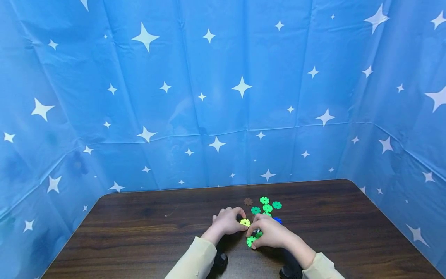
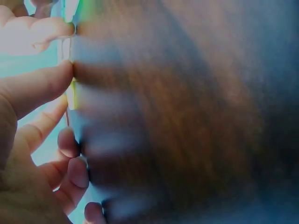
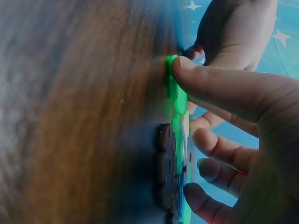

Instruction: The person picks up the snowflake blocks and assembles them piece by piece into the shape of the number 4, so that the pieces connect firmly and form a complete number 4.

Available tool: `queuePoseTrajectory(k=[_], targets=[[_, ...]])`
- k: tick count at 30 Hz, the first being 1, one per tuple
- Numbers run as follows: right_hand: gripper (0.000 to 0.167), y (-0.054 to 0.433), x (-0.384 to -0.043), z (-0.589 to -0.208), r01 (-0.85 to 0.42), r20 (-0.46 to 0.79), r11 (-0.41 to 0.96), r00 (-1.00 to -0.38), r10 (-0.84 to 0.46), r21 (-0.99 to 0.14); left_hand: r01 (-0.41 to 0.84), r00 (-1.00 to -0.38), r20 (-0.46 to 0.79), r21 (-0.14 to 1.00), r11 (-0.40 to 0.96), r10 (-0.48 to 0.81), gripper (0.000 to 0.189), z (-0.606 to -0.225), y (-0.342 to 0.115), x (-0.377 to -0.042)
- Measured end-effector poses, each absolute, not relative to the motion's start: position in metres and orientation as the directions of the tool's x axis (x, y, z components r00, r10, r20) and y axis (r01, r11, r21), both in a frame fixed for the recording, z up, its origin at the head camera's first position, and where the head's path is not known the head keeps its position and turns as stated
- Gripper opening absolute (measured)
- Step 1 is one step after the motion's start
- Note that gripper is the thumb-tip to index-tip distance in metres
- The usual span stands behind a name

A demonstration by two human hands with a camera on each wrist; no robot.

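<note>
Head, left hand (image 1: 228, 221) pinching yellow disc (image 1: 245, 222), right hand (image 1: 273, 231) green disc (image 1: 250, 241), table side-edges (image 1: 71, 240) distant

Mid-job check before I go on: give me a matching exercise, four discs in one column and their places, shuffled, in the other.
Discs
1. Yellow notched plastic disc
2. Farthest brown notched plastic disc
3. Blue notched plastic disc
4. Bright-green notched plastic disc nearest the person

Places
A. Partly hidden, its edge showing beyond the right hand
B. Between the thumb and forefinger of the left hand
C. At the thumb of the right hand
D. Beyond both hands, touched by neither

Right pairs: 1-B, 2-D, 3-A, 4-C
</note>
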State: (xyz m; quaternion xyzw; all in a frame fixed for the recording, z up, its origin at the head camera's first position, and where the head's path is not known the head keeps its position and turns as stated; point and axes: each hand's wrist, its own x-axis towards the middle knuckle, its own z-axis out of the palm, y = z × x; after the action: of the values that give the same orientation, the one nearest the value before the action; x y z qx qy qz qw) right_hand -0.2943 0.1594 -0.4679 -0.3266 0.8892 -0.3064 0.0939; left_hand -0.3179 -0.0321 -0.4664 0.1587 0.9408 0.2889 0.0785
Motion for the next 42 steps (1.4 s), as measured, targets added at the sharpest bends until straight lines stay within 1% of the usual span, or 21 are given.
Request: queuePoseTrajectory(k=[5,13,15,18,21,26,29,32,36,42], targets=[[0.019,0.159,-0.294,-0.467,-0.516,0.022,0.614,-0.776,-0.630,-0.597,0.240,-0.941,-0.069,0.555,0.796,0.332,0.022,-0.463,-0.029,-0.318],[0.022,0.161,-0.295,-0.466,-0.499,0.009,0.604,-0.776,-0.631,-0.621,0.208,-0.929,-0.154,0.534,0.820,0.336,0.022,-0.458,-0.027,-0.319],[0.022,0.163,-0.295,-0.466,-0.489,0.005,0.603,-0.779,-0.626,-0.630,0.215,-0.925,-0.153,0.544,0.811,0.347,0.023,-0.459,-0.028,-0.319],[0.018,0.165,-0.296,-0.466,-0.477,0.002,0.593,-0.780,-0.626,-0.649,0.234,-0.924,-0.118,0.575,0.784,0.363,0.026,-0.461,-0.031,-0.319],[0.014,0.167,-0.298,-0.465,-0.470,0.003,0.578,-0.777,-0.629,-0.668,0.257,-0.927,-0.057,0.622,0.740,0.370,0.027,-0.464,-0.035,-0.319],[0.012,0.170,-0.305,-0.464,-0.447,-0.005,0.569,-0.783,-0.621,-0.691,0.287,-0.923,0.028,0.714,0.639,0.384,0.023,-0.471,-0.045,-0.322],[0.008,0.167,-0.313,-0.464,-0.429,-0.002,0.554,-0.790,-0.613,-0.713,0.262,-0.922,0.039,0.794,0.549,0.384,0.019,-0.474,-0.057,-0.325],[0.002,0.160,-0.324,-0.462,-0.400,0.017,0.526,-0.808,-0.589,-0.751,0.203,-0.938,0.039,0.868,0.453,0.344,0.016,-0.473,-0.071,-0.325],[0.005,0.150,-0.333,-0.458,-0.338,0.050,0.443,-0.838,-0.544,-0.830,0.158,-0.959,0.060,0.925,0.347,0.276,0.013,-0.469,-0.085,-0.324],[0.013,0.136,-0.336,-0.455,-0.226,0.096,0.237,-0.884,-0.458,-0.945,0.119,-0.979,0.074,0.964,0.237,0.190,0.019,-0.460,-0.095,-0.319]])
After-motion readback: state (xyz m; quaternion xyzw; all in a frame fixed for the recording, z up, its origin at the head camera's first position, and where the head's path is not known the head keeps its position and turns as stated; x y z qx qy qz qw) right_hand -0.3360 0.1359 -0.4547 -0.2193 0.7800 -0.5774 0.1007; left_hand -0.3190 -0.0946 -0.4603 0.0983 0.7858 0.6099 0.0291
